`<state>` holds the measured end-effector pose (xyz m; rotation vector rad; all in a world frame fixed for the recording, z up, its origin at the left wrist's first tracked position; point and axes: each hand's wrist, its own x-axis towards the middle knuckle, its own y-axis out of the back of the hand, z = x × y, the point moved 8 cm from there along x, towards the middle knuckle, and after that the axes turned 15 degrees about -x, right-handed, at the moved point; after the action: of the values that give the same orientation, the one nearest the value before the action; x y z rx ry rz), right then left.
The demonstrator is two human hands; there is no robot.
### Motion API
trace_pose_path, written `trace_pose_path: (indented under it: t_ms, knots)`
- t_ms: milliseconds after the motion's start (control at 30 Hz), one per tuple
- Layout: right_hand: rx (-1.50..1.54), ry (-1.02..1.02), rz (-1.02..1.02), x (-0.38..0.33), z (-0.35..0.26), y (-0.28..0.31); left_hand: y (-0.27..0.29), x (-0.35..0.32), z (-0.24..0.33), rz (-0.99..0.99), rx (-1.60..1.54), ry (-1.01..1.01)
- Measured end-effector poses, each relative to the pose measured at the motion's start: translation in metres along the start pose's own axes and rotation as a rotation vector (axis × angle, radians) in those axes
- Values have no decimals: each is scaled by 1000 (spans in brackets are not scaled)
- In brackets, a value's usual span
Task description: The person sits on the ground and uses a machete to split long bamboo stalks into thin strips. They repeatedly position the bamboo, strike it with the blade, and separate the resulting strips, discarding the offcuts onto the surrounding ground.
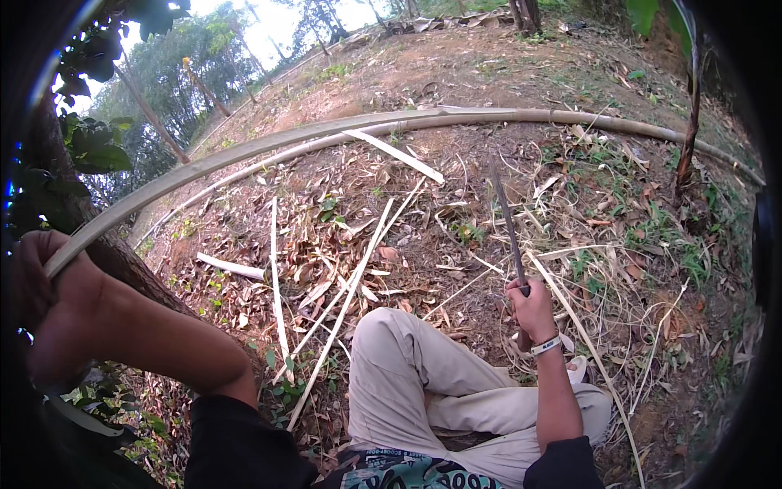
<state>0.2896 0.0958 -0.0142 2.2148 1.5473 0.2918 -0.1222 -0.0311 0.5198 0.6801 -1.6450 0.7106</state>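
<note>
At the far left, my left hand (59, 297) is raised and closed around the end of a long split bamboo strip (244, 147). The strip arcs across the view and overlaps a round bamboo pole (590, 122) near its top; I cannot tell whether they are joined there. My right hand (533, 310), with a pale wristband, is wrapped round the handle of a long, narrow-bladed knife (507, 213). Its dark blade points up and away from me, apart from the bamboo. My crossed legs in light trousers (399, 375) are below, between the hands.
Several cut bamboo strips (350, 285) lie on dry leaves before my legs. A short flat piece (395, 155) rests near the pole, and a long thin strip (582, 330) lies right of my right hand. A tree trunk (134, 261) stands left; a thin stem (692, 122) stands right.
</note>
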Motion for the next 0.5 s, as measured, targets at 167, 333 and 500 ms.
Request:
trace_pose_path:
  t_ms: [167,333,500]
  knots:
    - [85,-49,29,-8,-2,25,58,-209,-105,561,43,176]
    - [150,-17,31,-8,-7,32,90,-348,-84,573,555,606]
    - [230,-56,25,-12,-7,33,98,-390,-30,395,781,1252]
